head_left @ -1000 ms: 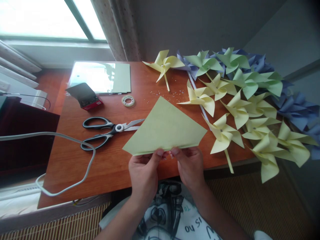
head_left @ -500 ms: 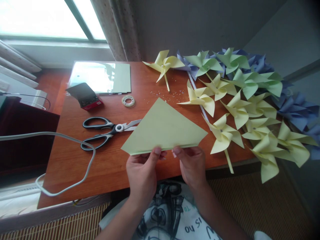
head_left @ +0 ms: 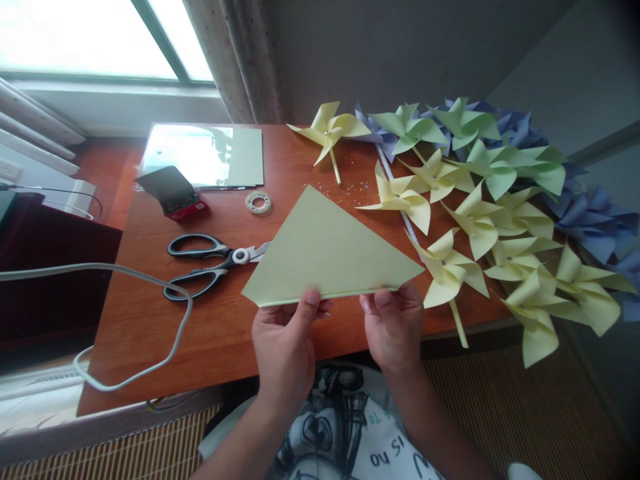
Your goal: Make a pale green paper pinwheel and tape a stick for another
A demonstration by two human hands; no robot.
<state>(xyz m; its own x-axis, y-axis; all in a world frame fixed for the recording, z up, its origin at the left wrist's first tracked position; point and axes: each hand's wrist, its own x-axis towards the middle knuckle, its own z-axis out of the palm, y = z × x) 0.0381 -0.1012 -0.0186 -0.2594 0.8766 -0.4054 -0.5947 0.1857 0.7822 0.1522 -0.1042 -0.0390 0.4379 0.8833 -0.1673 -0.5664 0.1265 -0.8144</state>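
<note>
A pale yellow-green sheet of paper (head_left: pixel 330 250) is held up above the table, its near edge rolled into a narrow strip. My left hand (head_left: pixel 285 337) pinches that rolled edge left of its middle, thumb on top. Further along the same edge, my right hand (head_left: pixel 395 323) grips it near the right end with thumb and fingers. Parts of the fingers are hidden beneath the paper. Behind the sheet's left side lie black-handled scissors (head_left: pixel 220 263), slightly spread, with their blade tips covered by the paper.
Many paper pinwheels, yellow (head_left: pixel 443 263), green (head_left: pixel 465 123) and purple (head_left: pixel 595 217), crowd the table's right side. A tape roll (head_left: pixel 259 202), a red-and-black box (head_left: pixel 175 193) and a pack of paper sheets (head_left: pixel 245 157) stand at the back left. A white cable (head_left: pixel 183 327) loops at left.
My right hand has slid to the right along the rolled edge, away from my left hand. The paper has risen slightly and its right corner reaches further right.
</note>
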